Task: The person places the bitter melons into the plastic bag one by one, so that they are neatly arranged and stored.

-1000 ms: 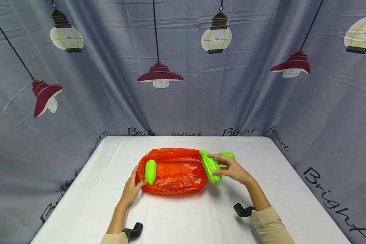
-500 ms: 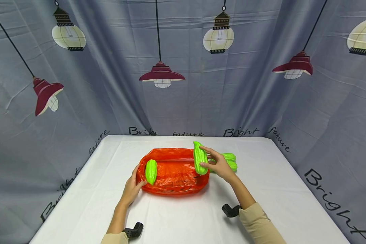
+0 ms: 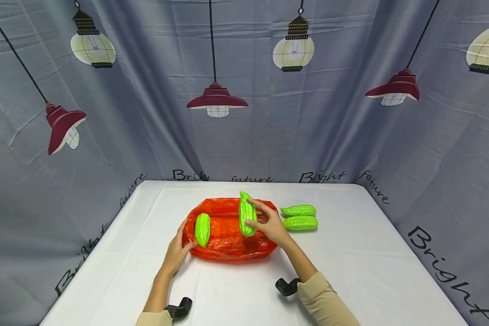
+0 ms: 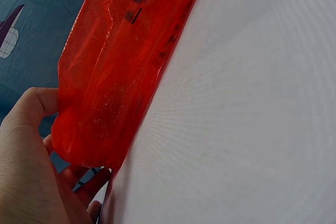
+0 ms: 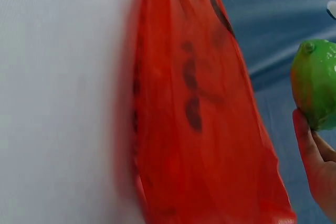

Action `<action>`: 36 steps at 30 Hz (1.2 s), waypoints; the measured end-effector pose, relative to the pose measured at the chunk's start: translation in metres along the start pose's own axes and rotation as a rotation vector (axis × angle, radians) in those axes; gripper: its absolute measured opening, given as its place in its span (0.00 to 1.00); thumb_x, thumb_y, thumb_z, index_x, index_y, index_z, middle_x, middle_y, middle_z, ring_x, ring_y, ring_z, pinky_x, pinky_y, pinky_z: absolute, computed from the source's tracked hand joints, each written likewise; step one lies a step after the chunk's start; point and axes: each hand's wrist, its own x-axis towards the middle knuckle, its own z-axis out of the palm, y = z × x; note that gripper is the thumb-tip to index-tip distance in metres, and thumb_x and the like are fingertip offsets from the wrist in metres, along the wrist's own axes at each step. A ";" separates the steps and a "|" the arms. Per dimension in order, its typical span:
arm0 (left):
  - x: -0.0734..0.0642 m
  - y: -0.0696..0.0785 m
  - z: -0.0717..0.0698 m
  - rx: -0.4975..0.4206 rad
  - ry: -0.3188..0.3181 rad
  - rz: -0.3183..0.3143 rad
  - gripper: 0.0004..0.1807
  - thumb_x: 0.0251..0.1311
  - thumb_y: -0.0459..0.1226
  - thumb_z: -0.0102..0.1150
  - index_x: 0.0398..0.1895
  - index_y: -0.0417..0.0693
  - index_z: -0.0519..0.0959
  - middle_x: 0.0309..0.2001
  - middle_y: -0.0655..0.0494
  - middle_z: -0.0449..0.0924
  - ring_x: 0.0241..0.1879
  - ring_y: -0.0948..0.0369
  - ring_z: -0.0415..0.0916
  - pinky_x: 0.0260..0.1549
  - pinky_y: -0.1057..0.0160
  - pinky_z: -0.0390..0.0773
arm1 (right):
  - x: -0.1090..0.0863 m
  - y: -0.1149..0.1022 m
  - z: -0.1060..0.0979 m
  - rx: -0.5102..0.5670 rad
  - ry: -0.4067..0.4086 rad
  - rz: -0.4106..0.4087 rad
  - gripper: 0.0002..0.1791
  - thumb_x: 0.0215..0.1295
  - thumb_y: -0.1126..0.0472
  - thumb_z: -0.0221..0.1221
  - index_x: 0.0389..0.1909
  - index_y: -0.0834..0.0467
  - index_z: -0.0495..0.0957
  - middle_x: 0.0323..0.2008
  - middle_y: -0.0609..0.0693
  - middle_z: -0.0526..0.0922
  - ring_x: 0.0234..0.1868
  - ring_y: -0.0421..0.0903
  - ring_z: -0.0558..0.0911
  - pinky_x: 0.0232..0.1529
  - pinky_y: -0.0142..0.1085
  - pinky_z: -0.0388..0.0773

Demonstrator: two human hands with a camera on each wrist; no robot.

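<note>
A red plastic bag (image 3: 232, 254) lies spread open on the white table, its mouth facing up. My left hand (image 3: 175, 254) grips its left edge, thumb at the rim and fingers around the outside. Inside the bag, near that hand, lies a green bitter melon (image 3: 202, 230). Another bitter melon (image 3: 246, 218) is held in my right hand (image 3: 272, 225) over the right half of the opening, its long side upright in the head view. The right wrist view shows its rounded end (image 5: 319, 85) above the bag's side, with fingers against it.
Two more bitter melons, one farther back (image 3: 298, 210) and one nearer (image 3: 300, 222), lie side by side on the table (image 3: 350, 253) right of the bag. A grey curtain (image 3: 244, 145) printed with lamps hangs behind and at both sides.
My right hand has carried a bitter melon leftward from the right of the bag to over its opening, uncovering the two on the table. My left hand has stayed at the bag's edge.
</note>
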 end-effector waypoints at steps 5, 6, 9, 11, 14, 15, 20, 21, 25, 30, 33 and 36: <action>-0.001 0.000 -0.001 -0.004 -0.011 -0.013 0.43 0.50 0.36 0.59 0.71 0.51 0.52 0.61 0.35 0.64 0.60 0.40 0.62 0.57 0.40 0.57 | 0.003 0.007 0.014 -0.001 -0.008 -0.012 0.35 0.53 0.68 0.64 0.64 0.62 0.64 0.49 0.65 0.72 0.47 0.59 0.76 0.39 0.37 0.79; -0.001 0.001 -0.001 -0.008 -0.013 -0.015 0.43 0.50 0.36 0.58 0.71 0.51 0.52 0.61 0.35 0.64 0.60 0.40 0.61 0.57 0.40 0.57 | 0.004 0.008 0.017 -0.005 -0.005 -0.013 0.35 0.53 0.68 0.64 0.64 0.62 0.64 0.49 0.65 0.73 0.47 0.60 0.76 0.39 0.37 0.79; -0.001 0.001 -0.001 -0.014 -0.014 -0.019 0.43 0.50 0.35 0.58 0.71 0.51 0.52 0.62 0.36 0.63 0.60 0.41 0.61 0.57 0.40 0.57 | 0.006 0.010 0.025 -0.032 0.001 -0.001 0.35 0.53 0.68 0.64 0.64 0.63 0.64 0.49 0.66 0.72 0.47 0.62 0.74 0.40 0.36 0.79; -0.001 0.002 -0.001 -0.016 -0.011 -0.022 0.43 0.50 0.35 0.58 0.71 0.51 0.52 0.62 0.37 0.63 0.60 0.41 0.61 0.57 0.40 0.57 | 0.008 0.012 0.030 -0.050 0.003 0.015 0.35 0.54 0.67 0.64 0.64 0.63 0.63 0.50 0.66 0.72 0.48 0.62 0.74 0.39 0.35 0.79; -0.001 0.002 -0.001 -0.019 -0.012 -0.025 0.43 0.50 0.36 0.57 0.71 0.51 0.52 0.63 0.37 0.62 0.61 0.41 0.60 0.57 0.39 0.57 | 0.011 0.018 0.038 -0.076 0.004 0.040 0.35 0.54 0.66 0.64 0.64 0.62 0.64 0.51 0.66 0.72 0.48 0.62 0.74 0.38 0.35 0.79; -0.001 0.002 -0.001 -0.021 -0.012 -0.027 0.43 0.50 0.36 0.57 0.71 0.51 0.52 0.63 0.37 0.62 0.61 0.41 0.60 0.57 0.39 0.57 | 0.012 0.021 0.040 -0.086 0.006 0.045 0.35 0.54 0.65 0.64 0.64 0.62 0.64 0.52 0.65 0.72 0.48 0.61 0.75 0.38 0.35 0.79; -0.001 0.003 -0.001 -0.022 -0.024 -0.033 0.42 0.52 0.37 0.57 0.71 0.53 0.51 0.64 0.38 0.61 0.61 0.41 0.59 0.57 0.38 0.57 | 0.022 0.049 0.052 -0.136 0.015 0.055 0.34 0.53 0.62 0.65 0.63 0.57 0.67 0.57 0.61 0.71 0.47 0.59 0.76 0.37 0.37 0.79; -0.001 0.003 -0.001 -0.023 -0.024 -0.033 0.42 0.52 0.37 0.57 0.71 0.53 0.51 0.64 0.38 0.61 0.62 0.41 0.59 0.57 0.38 0.56 | 0.024 0.055 0.055 -0.140 0.016 0.060 0.35 0.53 0.60 0.66 0.63 0.55 0.67 0.58 0.60 0.71 0.47 0.59 0.76 0.37 0.37 0.79; -0.001 0.003 -0.001 -0.026 -0.021 -0.030 0.43 0.51 0.36 0.57 0.71 0.53 0.51 0.64 0.39 0.61 0.62 0.42 0.59 0.57 0.39 0.56 | 0.030 0.066 0.063 -0.162 0.005 0.089 0.35 0.52 0.56 0.67 0.63 0.49 0.68 0.59 0.55 0.71 0.45 0.54 0.78 0.34 0.35 0.79; -0.001 0.004 -0.001 -0.016 -0.020 -0.034 0.42 0.51 0.37 0.57 0.71 0.53 0.51 0.64 0.38 0.62 0.62 0.42 0.59 0.57 0.39 0.57 | 0.033 0.070 0.072 -0.179 -0.041 0.125 0.35 0.50 0.56 0.67 0.63 0.49 0.69 0.60 0.53 0.69 0.44 0.53 0.78 0.33 0.34 0.79; -0.001 0.004 -0.001 -0.010 -0.018 -0.033 0.42 0.51 0.37 0.57 0.71 0.53 0.51 0.63 0.37 0.62 0.61 0.42 0.60 0.57 0.40 0.57 | 0.034 0.070 0.076 -0.197 -0.061 0.137 0.36 0.50 0.58 0.68 0.63 0.50 0.69 0.60 0.55 0.70 0.43 0.53 0.79 0.31 0.34 0.79; -0.001 0.004 -0.001 -0.008 -0.014 -0.033 0.42 0.51 0.37 0.57 0.71 0.53 0.52 0.63 0.37 0.62 0.61 0.42 0.60 0.57 0.40 0.57 | 0.034 0.066 0.080 -0.191 -0.065 0.143 0.35 0.50 0.61 0.68 0.62 0.54 0.69 0.57 0.57 0.73 0.42 0.54 0.80 0.30 0.36 0.79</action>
